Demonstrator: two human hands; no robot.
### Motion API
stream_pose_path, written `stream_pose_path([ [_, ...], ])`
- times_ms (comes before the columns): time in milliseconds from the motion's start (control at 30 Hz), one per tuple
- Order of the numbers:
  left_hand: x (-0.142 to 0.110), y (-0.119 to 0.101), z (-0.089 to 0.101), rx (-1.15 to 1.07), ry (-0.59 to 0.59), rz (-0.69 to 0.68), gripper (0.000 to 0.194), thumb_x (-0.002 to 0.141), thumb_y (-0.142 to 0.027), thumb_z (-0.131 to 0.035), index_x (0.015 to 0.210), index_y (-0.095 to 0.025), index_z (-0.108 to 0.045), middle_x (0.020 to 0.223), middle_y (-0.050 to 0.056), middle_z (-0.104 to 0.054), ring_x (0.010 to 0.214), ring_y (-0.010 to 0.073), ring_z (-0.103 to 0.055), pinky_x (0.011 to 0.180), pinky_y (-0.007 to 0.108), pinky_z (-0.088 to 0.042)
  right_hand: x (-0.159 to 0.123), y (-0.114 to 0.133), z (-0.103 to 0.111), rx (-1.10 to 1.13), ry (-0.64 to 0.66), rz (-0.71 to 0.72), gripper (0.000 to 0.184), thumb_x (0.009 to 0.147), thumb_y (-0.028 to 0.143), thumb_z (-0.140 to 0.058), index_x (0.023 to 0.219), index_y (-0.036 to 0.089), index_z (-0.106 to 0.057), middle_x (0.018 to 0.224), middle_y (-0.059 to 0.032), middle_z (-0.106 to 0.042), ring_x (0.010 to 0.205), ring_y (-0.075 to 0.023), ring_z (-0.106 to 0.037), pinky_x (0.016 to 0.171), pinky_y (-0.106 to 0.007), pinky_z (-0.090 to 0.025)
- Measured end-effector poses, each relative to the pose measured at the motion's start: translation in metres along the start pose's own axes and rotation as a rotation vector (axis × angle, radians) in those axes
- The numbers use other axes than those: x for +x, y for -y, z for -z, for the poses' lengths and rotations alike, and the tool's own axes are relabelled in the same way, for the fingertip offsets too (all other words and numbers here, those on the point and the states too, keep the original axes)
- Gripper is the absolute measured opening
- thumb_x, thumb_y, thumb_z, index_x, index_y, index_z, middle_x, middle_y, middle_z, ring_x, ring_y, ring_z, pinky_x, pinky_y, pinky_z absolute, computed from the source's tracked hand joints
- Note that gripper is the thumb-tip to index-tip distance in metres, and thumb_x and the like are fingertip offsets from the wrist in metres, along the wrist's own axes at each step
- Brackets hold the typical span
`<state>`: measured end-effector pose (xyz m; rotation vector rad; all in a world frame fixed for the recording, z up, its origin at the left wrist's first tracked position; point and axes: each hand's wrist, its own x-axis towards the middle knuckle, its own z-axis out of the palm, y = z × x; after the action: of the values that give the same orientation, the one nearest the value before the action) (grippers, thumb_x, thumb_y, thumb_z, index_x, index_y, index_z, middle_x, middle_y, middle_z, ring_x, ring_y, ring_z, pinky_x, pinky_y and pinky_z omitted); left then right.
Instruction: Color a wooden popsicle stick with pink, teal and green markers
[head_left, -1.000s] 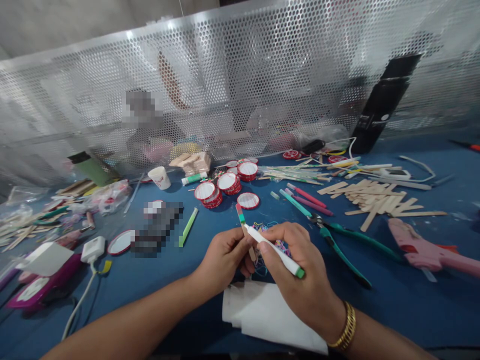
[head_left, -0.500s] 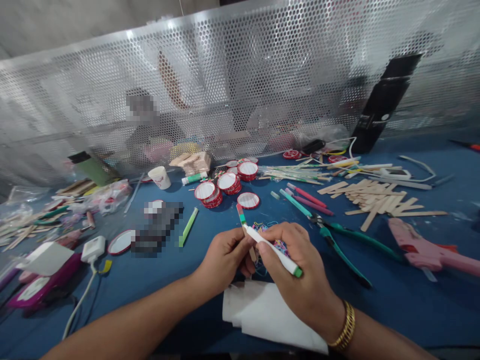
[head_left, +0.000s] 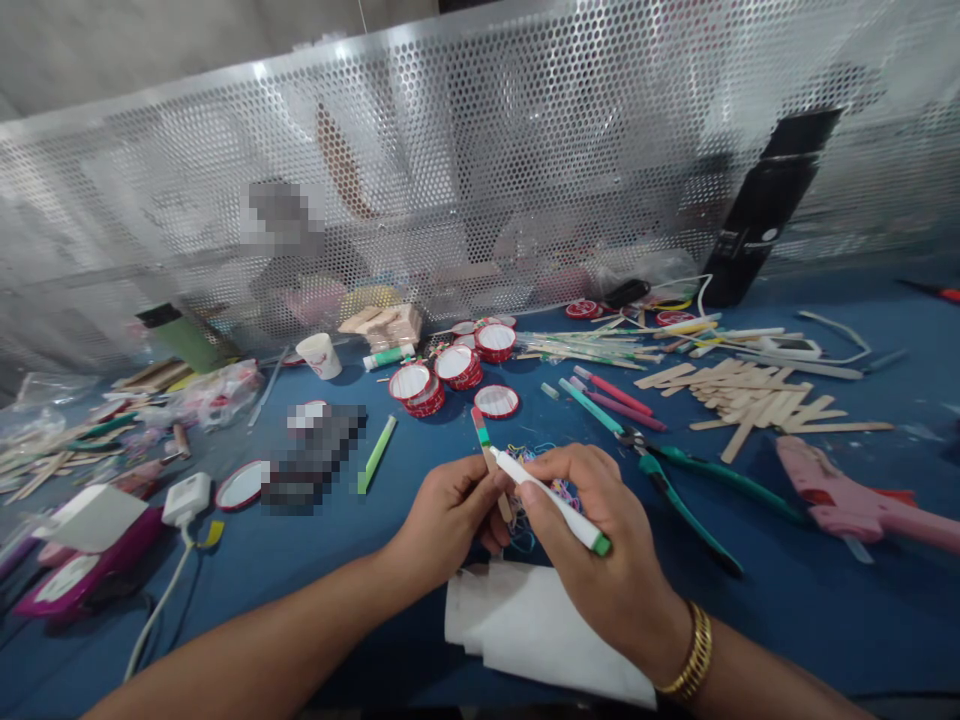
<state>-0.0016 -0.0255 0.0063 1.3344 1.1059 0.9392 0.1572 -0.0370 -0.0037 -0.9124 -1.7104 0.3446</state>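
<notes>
My left hand [head_left: 457,510] pinches a wooden craft stick [head_left: 481,428] whose upper end carries red and green bands. In my right hand [head_left: 600,510] is a white marker [head_left: 551,500] with a green end, gripped like a pen. Its tip meets or nearly meets the stick just below the green band; contact cannot be made out exactly. Tangled coloured threads [head_left: 564,492] lie behind and beneath the hands, partly hidden. A folded white cloth or paper [head_left: 540,630] rests under my wrists.
Green-handled pliers [head_left: 675,490], a pink glue gun [head_left: 832,495] and a pile of craft sticks [head_left: 757,400] lie to the right. Red-rimmed round pieces [head_left: 454,365] are stacked ahead, near a paper cup [head_left: 319,355]. A perforated metal screen [head_left: 480,160] stands behind, with a person beyond.
The marker has shifted slightly right and its tip has moved a little off the stick's earlier contact spot. Both hands stay almost in place.
</notes>
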Motion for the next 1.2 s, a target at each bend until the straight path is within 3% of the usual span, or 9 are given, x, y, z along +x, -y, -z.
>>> stream_pose_path([
  [1200, 0.0004, -0.0009, 0.0004, -0.001, -0.005, 0.000, 0.047, 0.081, -0.061, -0.064, 0.074, -0.016, -0.057, 0.053, -0.002, -0.058, 0.043, 0.0088, -0.053, 0.042, 0.018, -0.044, 0.0003, -0.0005, -0.0007, 0.008, 0.021, -0.003, 0.005, 0.092, 0.020, -0.054, 0.089, 0.023, -0.056, 0.082, 0.0014, -0.065, 0.078, -0.0166, -0.060, 0.079, -0.034, -0.041],
])
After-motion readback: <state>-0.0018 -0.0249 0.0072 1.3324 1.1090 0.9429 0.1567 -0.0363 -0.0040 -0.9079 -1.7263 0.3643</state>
